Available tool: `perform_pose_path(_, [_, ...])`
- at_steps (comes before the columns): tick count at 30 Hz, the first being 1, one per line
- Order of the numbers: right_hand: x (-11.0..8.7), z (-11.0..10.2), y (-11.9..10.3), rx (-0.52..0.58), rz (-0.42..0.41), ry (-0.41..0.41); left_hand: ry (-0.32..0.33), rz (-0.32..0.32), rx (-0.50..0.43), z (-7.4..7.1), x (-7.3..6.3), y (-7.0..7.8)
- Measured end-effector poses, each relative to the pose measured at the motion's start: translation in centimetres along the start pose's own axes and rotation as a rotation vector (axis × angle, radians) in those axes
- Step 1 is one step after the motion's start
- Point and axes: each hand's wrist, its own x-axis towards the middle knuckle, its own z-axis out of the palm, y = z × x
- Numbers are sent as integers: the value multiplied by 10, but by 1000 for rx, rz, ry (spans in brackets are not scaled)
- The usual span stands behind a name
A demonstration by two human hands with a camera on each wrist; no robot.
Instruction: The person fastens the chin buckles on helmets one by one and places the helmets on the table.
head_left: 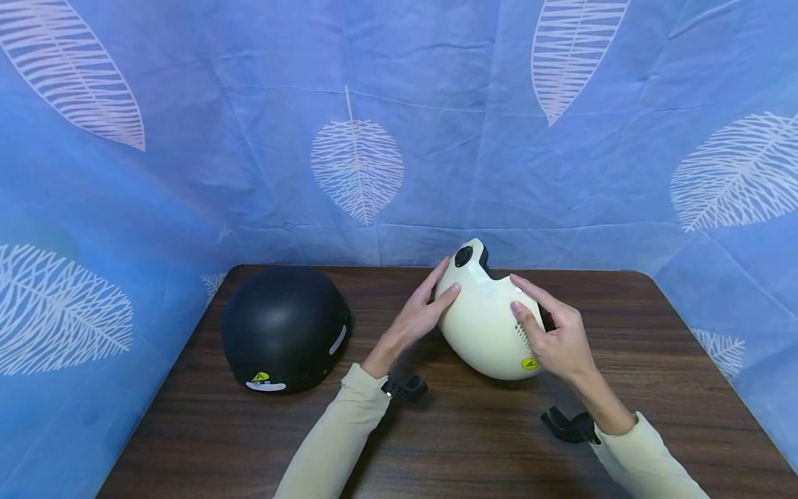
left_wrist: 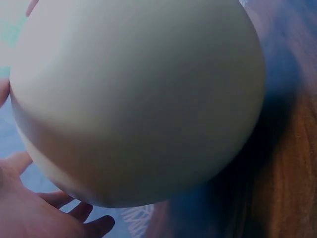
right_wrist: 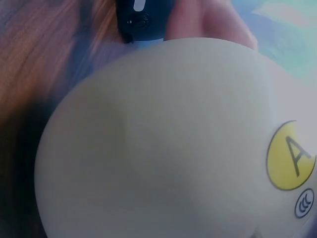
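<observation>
A cream-white helmet is tilted above the right half of the table, its opening turned up and away. My left hand holds its left side, thumb on the shell and fingers along the far side. On the right, my right hand grips the rim, thumb outside and fingers over the edge. A round black piece sits near the helmet's top corner, and a yellow "A" sticker is near the lower right. The smooth shell fills most of the left wrist view.
A matte black helmet rests dome up on the left of the dark wooden table. It carries a yellow sticker and pale strips. A blue cloth with white leaf prints hangs behind the table and at both sides.
</observation>
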Motion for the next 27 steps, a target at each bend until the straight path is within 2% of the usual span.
perform_pose_path(4, [1,-4,-10,25,40,59,-4,16,-19,3,0,-7])
perform_pose_path(8, [2,-6,-19,89,44,129,7,28,-40,8,0,-13])
perform_pose_path(13, [-5,-8,-1,162,55,164,28,63,-91,17,2,-15])
perform_pose_path(16, [-9,-10,10,171,62,146,57,83,-68,22,3,-11])
perform_pose_path(18, [-10,-12,10,139,63,129,75,85,-35,24,4,-6])
perform_pose_path(20, [-6,-13,0,105,30,119,87,75,-2,26,4,1])
perform_pose_path(23, [-5,-15,-3,29,40,119,98,60,31,30,3,10])
perform_pose_path(27, [-8,-18,7,-88,135,130,105,67,78,34,3,18])
